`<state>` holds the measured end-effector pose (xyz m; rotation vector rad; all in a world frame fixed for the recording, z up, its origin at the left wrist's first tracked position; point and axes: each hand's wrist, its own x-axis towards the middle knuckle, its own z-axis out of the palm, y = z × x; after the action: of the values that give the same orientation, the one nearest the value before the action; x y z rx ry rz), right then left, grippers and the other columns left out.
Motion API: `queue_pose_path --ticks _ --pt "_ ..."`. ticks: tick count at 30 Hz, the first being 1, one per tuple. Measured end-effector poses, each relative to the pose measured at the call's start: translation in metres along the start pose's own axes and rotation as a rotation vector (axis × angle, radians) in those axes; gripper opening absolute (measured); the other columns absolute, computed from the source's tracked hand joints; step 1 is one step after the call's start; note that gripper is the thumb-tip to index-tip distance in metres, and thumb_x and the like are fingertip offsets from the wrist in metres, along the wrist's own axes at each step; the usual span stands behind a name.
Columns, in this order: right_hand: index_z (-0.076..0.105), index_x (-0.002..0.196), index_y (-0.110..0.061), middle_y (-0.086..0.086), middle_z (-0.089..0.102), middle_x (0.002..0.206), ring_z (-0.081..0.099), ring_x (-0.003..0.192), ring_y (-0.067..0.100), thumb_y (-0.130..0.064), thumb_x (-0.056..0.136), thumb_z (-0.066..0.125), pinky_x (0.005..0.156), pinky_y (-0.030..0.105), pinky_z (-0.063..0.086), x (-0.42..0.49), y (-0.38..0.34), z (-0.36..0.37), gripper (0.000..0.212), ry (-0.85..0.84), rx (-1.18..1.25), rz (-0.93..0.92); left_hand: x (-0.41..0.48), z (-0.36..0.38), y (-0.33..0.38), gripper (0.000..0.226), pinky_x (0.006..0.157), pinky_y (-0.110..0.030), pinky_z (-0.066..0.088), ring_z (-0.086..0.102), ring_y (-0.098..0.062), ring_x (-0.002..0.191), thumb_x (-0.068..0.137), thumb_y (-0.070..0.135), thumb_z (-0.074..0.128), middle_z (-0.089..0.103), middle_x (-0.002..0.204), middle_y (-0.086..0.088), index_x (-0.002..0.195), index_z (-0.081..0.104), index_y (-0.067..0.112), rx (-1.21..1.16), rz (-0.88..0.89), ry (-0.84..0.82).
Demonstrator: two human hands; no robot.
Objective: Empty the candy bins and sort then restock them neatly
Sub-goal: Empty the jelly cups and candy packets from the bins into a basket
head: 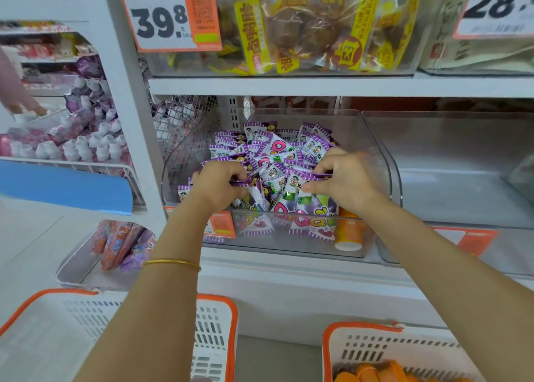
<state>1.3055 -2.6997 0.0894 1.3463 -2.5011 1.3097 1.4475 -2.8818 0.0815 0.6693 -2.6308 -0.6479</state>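
Note:
A clear plastic bin [372,150] on the middle shelf holds a heap of purple-and-white candy packets [274,156]. Both my hands are inside it at the front of the heap. My left hand [219,185] grips several purple packets between curled fingers and thumb. My right hand [344,179] pinches other purple packets at the heap's right side. An orange jelly cup [349,231] lies at the bin's front right corner, under my right wrist. The clear bin to the right [462,179] looks empty.
Two white baskets with orange rims stand on the floor below: the left basket [219,312] under my left arm, the right basket [370,350] with orange items inside. Bins of packaged snacks [318,35] fill the upper shelf. Another person's hand [26,107] reaches into a far-left shelf.

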Motion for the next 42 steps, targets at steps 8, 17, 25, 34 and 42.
queue_pose_path --ticks 8,17,25,34,42 --pt "0.063 0.072 -0.010 -0.010 0.045 0.074 0.049 0.076 0.018 -0.013 0.065 0.085 0.071 0.028 0.040 0.002 0.001 -0.008 0.023 0.168 0.088 -0.079 0.000 -0.006 0.007 0.016 0.083 -0.046 0.044 0.055 -0.034 0.080 0.080 0.015 0.074 0.059 0.068 -0.005 0.072 0.061 0.017 -0.113 0.064 0.228" --pt "0.062 0.068 0.002 -0.003 0.047 0.072 0.047 0.073 0.017 -0.009 0.065 0.083 0.064 0.014 0.036 -0.004 -0.021 -0.051 0.024 0.306 0.085 -0.265 -0.004 -0.020 0.041 0.015 0.065 -0.024 0.031 0.050 -0.022 0.082 0.081 0.014 0.071 0.062 0.089 -0.016 0.075 0.061 0.022 -0.217 0.129 0.397" --pt "0.061 0.066 0.000 0.013 0.054 0.077 0.045 0.072 0.007 -0.016 0.064 0.080 0.068 0.014 0.037 -0.060 -0.031 -0.104 0.025 0.416 0.019 -0.340 -0.056 -0.030 0.104 0.005 0.066 -0.006 0.032 0.039 0.006 0.074 0.079 0.007 0.070 0.056 0.073 0.002 0.076 0.068 0.004 -0.228 0.377 0.481" --pt "0.062 0.065 -0.002 0.010 0.055 0.079 0.050 0.074 0.003 -0.017 0.069 0.078 0.070 0.010 0.039 -0.208 -0.006 -0.190 0.022 0.510 -0.167 -0.178 -0.120 0.027 0.196 0.019 0.071 -0.028 0.032 0.043 -0.012 0.077 0.078 0.027 0.061 0.054 0.074 0.009 0.075 0.065 0.010 -0.287 0.674 0.384" --pt "0.064 0.064 0.002 0.018 0.056 0.077 0.055 0.073 0.017 -0.005 0.065 0.082 0.066 0.013 0.037 -0.337 0.104 -0.175 0.020 0.340 -0.076 0.371 -0.187 0.192 0.216 0.013 0.071 -0.035 0.037 0.050 -0.023 0.074 0.074 0.020 0.072 0.060 0.069 -0.001 0.073 0.067 0.008 -0.338 0.526 -0.127"
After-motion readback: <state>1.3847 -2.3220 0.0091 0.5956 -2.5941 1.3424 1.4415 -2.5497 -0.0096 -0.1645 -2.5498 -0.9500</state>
